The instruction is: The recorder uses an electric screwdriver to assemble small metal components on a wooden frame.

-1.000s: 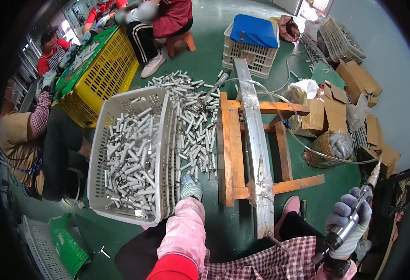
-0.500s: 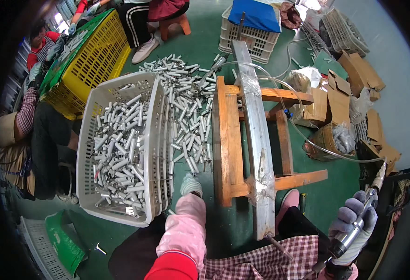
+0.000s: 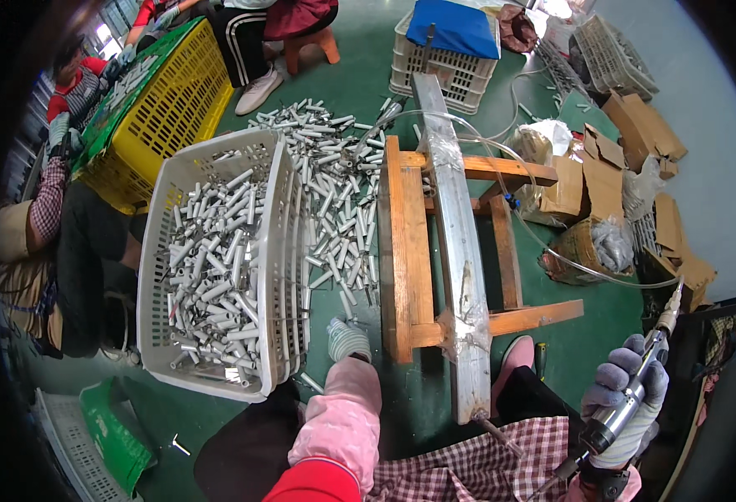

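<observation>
My right hand (image 3: 627, 393), in a grey-and-white glove, is closed round a silver and black pneumatic hand tool (image 3: 621, 418). A clear air hose (image 3: 581, 269) joins the tool's upper end, and its thin tip points down to the lower left. My left hand (image 3: 349, 341), in a striped glove, is low over the floor between the crate and the bench. Its fingers are curled, and what they hold, if anything, is hidden. Just beyond the fingertips lies a grey metal tube (image 3: 347, 304). Past it spreads a heap of similar tubes (image 3: 338, 188).
A whitish plastic crate (image 3: 152, 335) full of tubes stands at left. In front is a wooden frame (image 3: 399, 251) with a metal beam (image 3: 460, 243) across it. Cardboard boxes (image 3: 606, 171) line the right. Co-workers sit by a yellow crate (image 3: 175, 109) at upper left.
My left hand has drawn slightly back from the tube heap and to the right. My right hand has shifted a little left, still holding the tool.
</observation>
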Tool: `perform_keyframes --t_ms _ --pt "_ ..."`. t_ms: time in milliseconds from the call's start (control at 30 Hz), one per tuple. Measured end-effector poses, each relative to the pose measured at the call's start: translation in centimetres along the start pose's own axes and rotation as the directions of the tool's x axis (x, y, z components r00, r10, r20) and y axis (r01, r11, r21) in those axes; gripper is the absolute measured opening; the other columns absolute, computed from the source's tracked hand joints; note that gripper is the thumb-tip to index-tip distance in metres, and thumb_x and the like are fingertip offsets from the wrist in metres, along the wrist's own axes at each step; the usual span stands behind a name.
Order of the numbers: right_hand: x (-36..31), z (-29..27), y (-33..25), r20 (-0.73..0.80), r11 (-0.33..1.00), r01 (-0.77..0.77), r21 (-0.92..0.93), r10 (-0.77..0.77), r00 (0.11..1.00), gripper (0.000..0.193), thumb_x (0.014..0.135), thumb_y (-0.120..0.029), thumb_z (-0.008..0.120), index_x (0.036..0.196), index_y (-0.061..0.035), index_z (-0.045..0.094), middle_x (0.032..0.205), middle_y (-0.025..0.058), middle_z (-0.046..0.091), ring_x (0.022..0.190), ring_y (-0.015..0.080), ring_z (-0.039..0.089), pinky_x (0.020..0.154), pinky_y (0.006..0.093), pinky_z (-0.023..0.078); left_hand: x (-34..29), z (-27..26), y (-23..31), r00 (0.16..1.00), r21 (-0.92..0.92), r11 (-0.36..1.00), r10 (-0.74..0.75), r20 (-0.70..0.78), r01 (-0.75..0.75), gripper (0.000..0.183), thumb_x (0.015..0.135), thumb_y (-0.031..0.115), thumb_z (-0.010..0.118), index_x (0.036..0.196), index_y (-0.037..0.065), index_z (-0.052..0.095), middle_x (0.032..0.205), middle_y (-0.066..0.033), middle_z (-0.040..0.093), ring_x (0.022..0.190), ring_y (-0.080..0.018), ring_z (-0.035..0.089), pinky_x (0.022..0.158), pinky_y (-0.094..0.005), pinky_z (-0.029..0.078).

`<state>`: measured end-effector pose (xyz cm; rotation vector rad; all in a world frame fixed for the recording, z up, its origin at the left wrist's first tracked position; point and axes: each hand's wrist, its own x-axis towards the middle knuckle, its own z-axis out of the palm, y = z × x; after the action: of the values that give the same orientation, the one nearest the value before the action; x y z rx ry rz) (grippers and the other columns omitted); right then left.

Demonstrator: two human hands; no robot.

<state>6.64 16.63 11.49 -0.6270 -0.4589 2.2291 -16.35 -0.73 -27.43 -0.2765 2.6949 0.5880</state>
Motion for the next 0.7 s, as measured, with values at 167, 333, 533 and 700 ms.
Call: perform_keyframes --t_ms 167,333,533,700 --pt "0.1 0.2 0.3 0.011 0.999 -0.020 0.033 0.019 1.000 0.037 0.091 -0.027 0.059 0.119 -0.0068 0.045 0.091 0.0020 0.053 0.075 0.0149 0.050 0.060 0.0273 0.048 -0.4 0.1 -2.5 0.994 0.082 0.994 0.068 0.089 -0.075 0.039 0.084 0.033 0.062 0.113 0.007 0.053 0.112 -0.0186 0.057 0.097 -0.0374 0.061 0.079 -0.0475 0.051" --pt "0.0 -0.1 0.0 0.003 0.998 -0.060 0.030 0.060 0.998 0.035 0.091 -0.022 0.059 0.120 -0.0072 0.046 0.093 0.0012 0.053 0.076 0.0152 0.049 0.062 0.0295 0.047 0.4 -0.6 -1.8 0.983 0.253 0.959 0.090 0.163 -0.130 0.050 0.082 0.043 0.062 0.116 0.007 0.053 0.112 -0.0168 0.058 0.096 -0.0364 0.062 0.079 -0.0453 0.052" --pt "0.4 0.5 0.5 -0.040 0.999 -0.013 0.030 0.014 0.999 0.037 0.091 -0.026 0.059 0.119 -0.0067 0.045 0.089 0.0023 0.053 0.074 0.0151 0.049 0.059 0.0279 0.048 1.6 -1.6 -1.7 0.960 0.075 0.961 0.259 0.109 -0.267 0.027 0.091 0.029 0.048 0.108 0.011 0.058 0.115 -0.0168 0.058 0.098 -0.0344 0.060 0.082 -0.0442 0.048" --pt "0.5 0.4 0.6 -0.035 1.000 -0.025 0.014 0.026 0.999 0.037 0.091 -0.027 0.059 0.120 -0.0066 0.046 0.089 0.0018 0.052 0.072 0.0147 0.048 0.059 0.0276 0.047 5.0 -2.0 -1.2 0.734 0.378 0.652 0.667 0.128 -0.658 0.043 0.080 0.010 0.055 0.123 0.018 0.053 0.126 -0.0145 0.049 0.096 -0.0362 0.058 0.079 -0.0457 0.048"
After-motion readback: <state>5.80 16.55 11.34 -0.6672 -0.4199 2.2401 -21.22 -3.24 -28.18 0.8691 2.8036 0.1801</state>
